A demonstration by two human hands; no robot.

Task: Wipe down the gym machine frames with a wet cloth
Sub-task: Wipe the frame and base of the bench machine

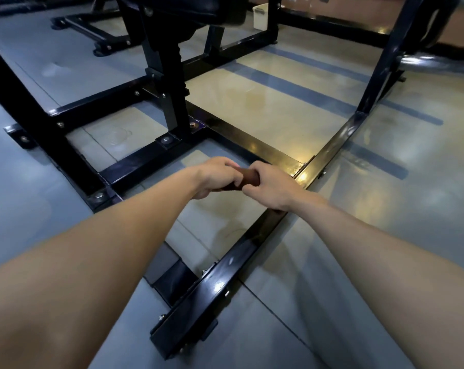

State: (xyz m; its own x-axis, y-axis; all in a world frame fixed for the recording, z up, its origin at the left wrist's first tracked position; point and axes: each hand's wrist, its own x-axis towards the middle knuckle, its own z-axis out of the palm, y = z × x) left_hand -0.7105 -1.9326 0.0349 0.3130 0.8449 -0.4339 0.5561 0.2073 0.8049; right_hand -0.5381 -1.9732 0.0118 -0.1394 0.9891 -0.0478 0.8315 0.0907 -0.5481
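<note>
Both hands grip one rolled brown cloth (pixel 248 179), held above the junction of two black base rails of the machine frame (pixel 268 147). The left hand (pixel 216 178) has its fingers curled round the cloth's left end; the right hand (pixel 269 186) has its fingers curled round the right end. A pale bucket (pixel 260 16) stands on the glossy floor (pixel 278 102) beyond the frame.
</note>
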